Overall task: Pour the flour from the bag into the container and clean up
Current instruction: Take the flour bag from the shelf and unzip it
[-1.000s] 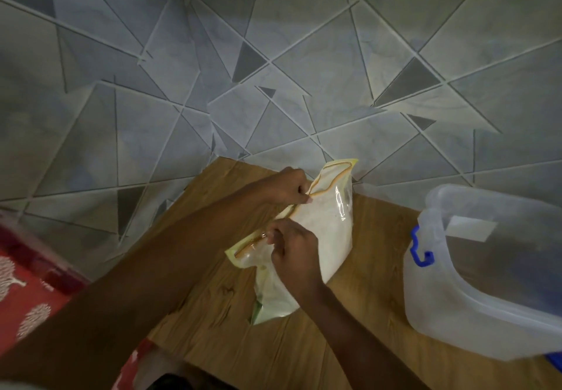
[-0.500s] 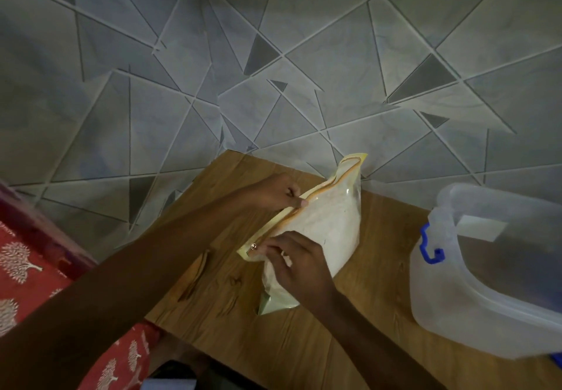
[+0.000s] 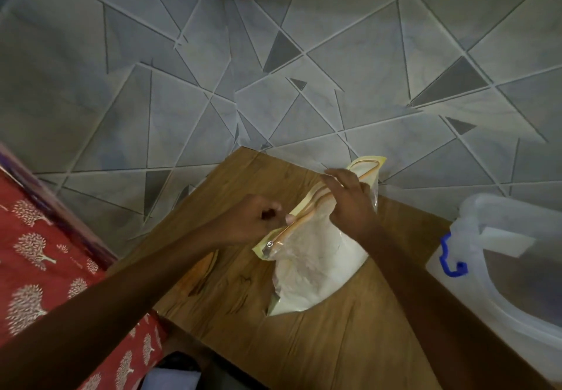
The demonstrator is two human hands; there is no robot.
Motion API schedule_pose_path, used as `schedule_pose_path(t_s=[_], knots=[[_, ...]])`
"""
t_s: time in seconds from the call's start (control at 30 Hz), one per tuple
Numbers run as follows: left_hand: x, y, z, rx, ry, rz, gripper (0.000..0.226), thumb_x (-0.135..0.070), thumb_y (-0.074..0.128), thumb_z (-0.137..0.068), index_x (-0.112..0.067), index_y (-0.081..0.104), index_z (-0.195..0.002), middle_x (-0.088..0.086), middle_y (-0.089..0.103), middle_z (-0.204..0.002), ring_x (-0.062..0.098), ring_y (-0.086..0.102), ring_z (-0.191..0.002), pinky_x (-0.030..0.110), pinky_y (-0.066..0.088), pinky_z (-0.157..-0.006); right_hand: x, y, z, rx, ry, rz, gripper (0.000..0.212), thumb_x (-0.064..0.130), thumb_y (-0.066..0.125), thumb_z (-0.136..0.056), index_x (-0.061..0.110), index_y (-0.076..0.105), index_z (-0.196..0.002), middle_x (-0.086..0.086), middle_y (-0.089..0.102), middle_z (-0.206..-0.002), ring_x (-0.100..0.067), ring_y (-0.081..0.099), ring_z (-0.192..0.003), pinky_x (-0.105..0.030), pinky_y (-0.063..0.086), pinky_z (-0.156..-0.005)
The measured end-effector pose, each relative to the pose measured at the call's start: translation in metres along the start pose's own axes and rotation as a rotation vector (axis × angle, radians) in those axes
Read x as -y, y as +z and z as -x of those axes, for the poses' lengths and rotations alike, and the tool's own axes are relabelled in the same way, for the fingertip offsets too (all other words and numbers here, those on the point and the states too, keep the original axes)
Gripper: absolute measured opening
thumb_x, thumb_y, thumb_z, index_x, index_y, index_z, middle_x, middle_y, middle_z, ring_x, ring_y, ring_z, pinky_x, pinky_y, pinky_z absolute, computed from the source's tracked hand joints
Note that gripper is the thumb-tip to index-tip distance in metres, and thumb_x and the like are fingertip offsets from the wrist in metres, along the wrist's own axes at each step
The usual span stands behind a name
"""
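A clear plastic flour bag (image 3: 313, 271) with a yellow zip strip along its top stands on the wooden table (image 3: 334, 356), full of white flour. My left hand (image 3: 252, 225) pinches the zip strip near its lower left end. My right hand (image 3: 349, 201) grips the upper right part of the strip from above. The translucent plastic container (image 3: 511, 280) with a blue latch (image 3: 450, 259) sits at the right, apart from the bag, its opening tilted toward me.
A grey tiled floor (image 3: 273, 55) with a triangle pattern lies beyond the table's far edge. Red patterned cloth (image 3: 39, 259) is at the lower left. Bare table surface lies in front of the bag.
My right hand has moved from the bag's lower left end up to the upper right of the zip strip. My left hand has slid down toward the lower left end.
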State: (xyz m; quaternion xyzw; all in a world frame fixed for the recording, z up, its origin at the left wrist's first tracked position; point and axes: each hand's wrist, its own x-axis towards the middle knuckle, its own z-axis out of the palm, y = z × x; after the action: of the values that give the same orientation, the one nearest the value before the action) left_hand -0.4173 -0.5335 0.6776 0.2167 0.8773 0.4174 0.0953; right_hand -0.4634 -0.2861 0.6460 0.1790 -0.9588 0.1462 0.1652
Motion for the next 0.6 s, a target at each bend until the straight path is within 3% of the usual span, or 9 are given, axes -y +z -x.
schedule_pose_path(t_s=[0.1, 0.17, 0.27, 0.33, 0.43, 0.6], knots=[[0.0, 0.002, 0.01, 0.045, -0.061, -0.123, 0.029, -0.044, 0.079, -0.083, -0.017, 0.07, -0.083, -0.007, 0.067, -0.067, 0.0, 0.061, -0.058, 0.022, 0.048, -0.055, -0.013, -0.002, -0.023, 0.291, -0.034, 0.133, 0.077, 0.001, 0.069, -0.073, 0.029, 0.047, -0.141, 0.007, 0.033, -0.155, -0.018, 0.017, -0.15, -0.063, 0.024, -0.11], [-0.002, 0.004, 0.011, 0.061, -0.072, -0.183, 0.025, -0.038, 0.084, -0.079, -0.017, 0.069, -0.082, -0.013, 0.063, -0.064, -0.004, 0.061, -0.057, 0.012, 0.044, -0.052, -0.021, 0.0, -0.037, 0.371, -0.045, 0.185, 0.067, 0.001, 0.067, -0.079, 0.027, 0.05, -0.138, 0.006, 0.037, -0.154, -0.017, 0.019, -0.149, -0.061, 0.018, -0.112], [-0.003, 0.006, 0.006, 0.02, -0.042, -0.213, 0.02, -0.025, 0.084, -0.079, -0.013, 0.069, -0.077, -0.011, 0.059, -0.062, 0.0, 0.055, -0.056, 0.012, 0.039, -0.051, -0.028, -0.003, -0.049, 0.391, -0.08, 0.292, 0.043, 0.015, 0.069, -0.086, 0.025, 0.056, -0.126, -0.001, 0.058, -0.133, -0.022, 0.045, -0.133, -0.055, 0.016, -0.113], [-0.001, 0.006, 0.001, -0.01, -0.03, -0.207, 0.021, -0.021, 0.084, -0.079, -0.008, 0.068, -0.074, 0.004, 0.061, -0.062, 0.007, 0.054, -0.055, 0.022, 0.041, -0.052, -0.032, -0.007, -0.049, 0.378, -0.066, 0.333, 0.037, 0.023, 0.068, -0.088, 0.027, 0.056, -0.122, -0.004, 0.067, -0.115, -0.026, 0.058, -0.119, -0.052, 0.018, -0.112], [-0.001, 0.006, -0.004, -0.05, -0.047, -0.188, 0.016, -0.017, 0.083, -0.081, -0.007, 0.071, -0.075, 0.01, 0.066, -0.065, 0.019, 0.063, -0.056, 0.032, 0.048, -0.052, -0.035, -0.009, -0.039, 0.298, -0.047, 0.337, 0.034, 0.019, 0.064, -0.09, 0.028, 0.057, -0.121, -0.005, 0.07, -0.106, -0.027, 0.063, -0.111, -0.049, 0.02, -0.113], [-0.012, 0.005, -0.01, -0.055, -0.032, -0.206, 0.018, -0.013, 0.083, -0.08, -0.011, 0.068, -0.071, 0.004, 0.06, -0.062, 0.009, 0.051, -0.056, 0.026, 0.04, -0.056, -0.034, -0.019, -0.022, 0.24, -0.014, 0.316, 0.033, 0.011, 0.056, -0.093, 0.023, 0.065, -0.122, -0.009, 0.072, -0.112, -0.031, 0.062, -0.111, -0.042, 0.025, -0.112]])
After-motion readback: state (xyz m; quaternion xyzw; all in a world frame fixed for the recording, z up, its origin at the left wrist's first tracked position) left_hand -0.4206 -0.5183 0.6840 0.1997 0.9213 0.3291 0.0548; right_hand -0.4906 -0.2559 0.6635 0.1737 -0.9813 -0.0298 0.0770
